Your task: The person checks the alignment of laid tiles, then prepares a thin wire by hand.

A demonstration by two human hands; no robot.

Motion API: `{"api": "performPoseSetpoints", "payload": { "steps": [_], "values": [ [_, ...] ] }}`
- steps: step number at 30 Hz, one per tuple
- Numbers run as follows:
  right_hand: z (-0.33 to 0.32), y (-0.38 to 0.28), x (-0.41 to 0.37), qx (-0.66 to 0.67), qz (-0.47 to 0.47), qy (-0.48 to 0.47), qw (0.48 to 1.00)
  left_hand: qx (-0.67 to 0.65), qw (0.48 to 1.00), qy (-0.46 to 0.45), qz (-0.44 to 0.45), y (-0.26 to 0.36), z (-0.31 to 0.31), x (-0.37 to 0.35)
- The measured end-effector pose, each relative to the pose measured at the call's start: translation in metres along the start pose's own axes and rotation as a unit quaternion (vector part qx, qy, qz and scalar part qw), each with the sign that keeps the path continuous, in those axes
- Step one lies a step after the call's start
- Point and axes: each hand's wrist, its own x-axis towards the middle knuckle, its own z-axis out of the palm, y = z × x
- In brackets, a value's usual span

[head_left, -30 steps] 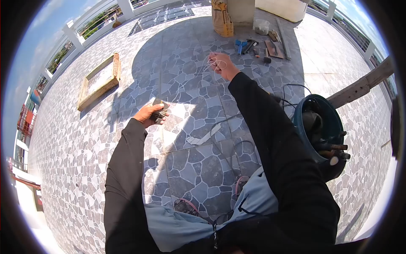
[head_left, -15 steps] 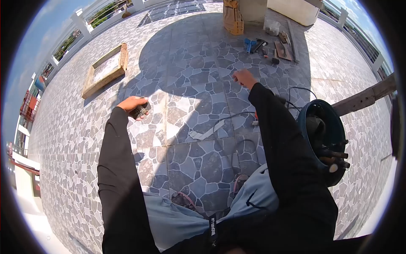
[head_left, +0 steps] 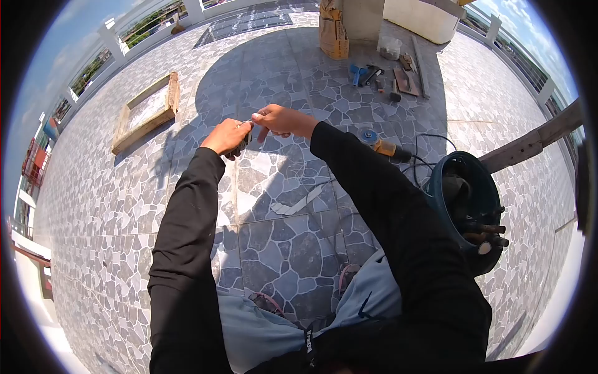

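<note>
My left hand (head_left: 225, 136) is out in front of me, its fingers wrapped round a small dark object (head_left: 235, 151) that is mostly hidden in the palm. Close against it, my right hand (head_left: 274, 120) has thumb and forefinger pinched together at the top of that object. A short pale strip shows between the two hands, too small to name. Below my right forearm lies an angle grinder (head_left: 386, 147) with a blue disc and an orange body, its cable on the floor. White strips (head_left: 298, 202) lie on the tiles nearer my feet.
A wooden frame (head_left: 144, 115) lies at the left. A dark bucket of tools (head_left: 439, 187) stands by my right arm, a wooden beam (head_left: 529, 143) behind it. Farther off are a paper sack (head_left: 334, 31), a blue tool (head_left: 357, 73), a hammer (head_left: 374, 75) and a brown board (head_left: 406, 81).
My right hand has moved left and met my left hand, which has risen and shifted right with the dark object. The grinder has come into view from behind my right sleeve.
</note>
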Motion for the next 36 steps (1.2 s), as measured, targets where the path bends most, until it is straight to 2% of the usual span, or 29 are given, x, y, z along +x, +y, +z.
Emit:
{"api": "performPoseSetpoints", "payload": {
  "steps": [1,2,3,4,6,7,8,9,10,11,13,14,15,16,17,18,19,21,22,23,25,27,29,30,31,32,33,35,36],
  "values": [
    [-0.004,0.001,-0.002,-0.004,-0.002,-0.001,1.0,0.066,0.998,0.014,0.007,-0.003,0.0,0.0],
    [-0.005,0.002,-0.007,-0.083,-0.059,0.027,0.994,0.092,0.995,-0.02,-0.013,-0.006,-0.001,0.001],
    [-0.008,0.008,-0.008,-0.161,-0.115,0.056,0.979,0.058,0.992,-0.108,-0.017,-0.01,-0.005,-0.001],
    [-0.013,0.016,-0.007,-0.141,-0.141,0.084,0.976,0.004,0.987,-0.159,-0.007,-0.009,-0.005,-0.009],
    [-0.034,0.033,-0.01,-0.165,-0.112,0.089,0.976,-0.159,0.962,-0.219,0.041,-0.009,-0.011,-0.023],
    [-0.042,0.039,-0.014,-0.186,-0.085,0.091,0.975,-0.266,0.945,-0.181,0.058,-0.019,-0.015,-0.019],
    [-0.047,0.045,-0.019,-0.186,-0.084,0.093,0.975,-0.301,0.947,-0.086,0.067,-0.027,-0.021,-0.012],
    [-0.052,0.049,-0.024,-0.127,-0.028,0.09,0.987,-0.332,0.94,0.01,0.075,-0.033,-0.025,-0.004],
    [-0.054,0.051,-0.026,-0.066,0.026,0.087,0.994,-0.367,0.927,0.047,0.064,-0.037,-0.026,0.0],
    [-0.054,0.051,-0.024,-0.065,0.025,0.09,0.993,-0.365,0.928,0.046,0.066,-0.043,-0.025,0.003],
    [-0.054,0.055,-0.017,-0.144,-0.089,0.153,0.974,-0.247,0.967,0.052,0.04,-0.056,-0.019,0.007],
    [-0.061,0.057,-0.017,-0.144,-0.089,0.152,0.974,-0.115,0.993,-0.007,0.016,-0.062,-0.022,0.009],
    [-0.075,0.066,-0.016,-0.157,-0.083,0.217,0.96,-0.024,0.994,-0.099,-0.034,-0.061,-0.027,0.001],
    [-0.088,0.077,-0.018,-0.169,-0.078,0.283,0.941,-0.052,0.984,-0.17,-0.032,-0.062,-0.028,-0.008],
    [-0.097,0.093,-0.026,-0.168,-0.078,0.285,0.94,-0.079,0.967,-0.24,-0.031,-0.066,-0.027,-0.018],
    [-0.106,0.111,-0.034,-0.19,-0.049,0.269,0.943,-0.23,0.951,-0.208,-0.013,-0.072,-0.026,-0.021],
    [-0.111,0.117,-0.042,-0.21,-0.021,0.253,0.944,-0.291,0.944,-0.156,0.013,-0.074,-0.031,-0.022],
    [-0.103,0.132,-0.056,-0.21,-0.003,0.246,0.946,-0.319,0.948,0.013,0.023,-0.077,-0.04,-0.016],
    [-0.099,0.134,-0.061,-0.217,0.014,0.236,0.947,-0.351,0.934,0.057,0.027,-0.08,-0.04,-0.012],
    [-0.097,0.134,-0.058,-0.217,0.015,0.236,0.947,-0.351,0.934,0.056,0.026,-0.083,-0.039,-0.01],
    [-0.098,0.144,-0.041,-0.261,-0.041,0.26,0.929,-0.345,0.938,0.036,0.014,-0.095,-0.037,-0.007],
    [-0.109,0.148,-0.039,-0.25,-0.039,0.299,0.92,-0.126,0.981,-0.109,-0.1,-0.12,-0.041,0.002],
    [-0.121,0.152,-0.049,-0.234,-0.037,0.344,0.909,0.048,0.946,-0.267,-0.179,-0.115,-0.027,-0.019],
    [-0.124,0.158,-0.061,-0.254,0.011,0.351,0.901,0.05,0.946,-0.266,-0.178,-0.122,-0.024,-0.025],
    [-0.128,0.166,-0.072,-0.272,0.058,0.358,0.891,-0.098,0.945,-0.268,-0.158,-0.131,-0.023,-0.03],
    [-0.132,0.175,-0.083,-0.269,0.057,0.361,0.891,-0.242,0.924,-0.265,-0.135,-0.138,-0.027,-0.03],
    [-0.136,0.19,-0.094,-0.257,0.084,0.35,0.897,-0.265,0.933,-0.218,-0.112,-0.142,-0.038,-0.028],
    [-0.134,0.221,-0.097,-0.244,0.113,0.337,0.902,-0.28,0.955,-0.056,-0.08,-0.145,-0.053,-0.03],
    [-0.134,0.237,-0.091,-0.291,0.113,0.317,0.896,-0.3,0.952,-0.019,-0.054,-0.16,-0.055,-0.023]
  ]
}}
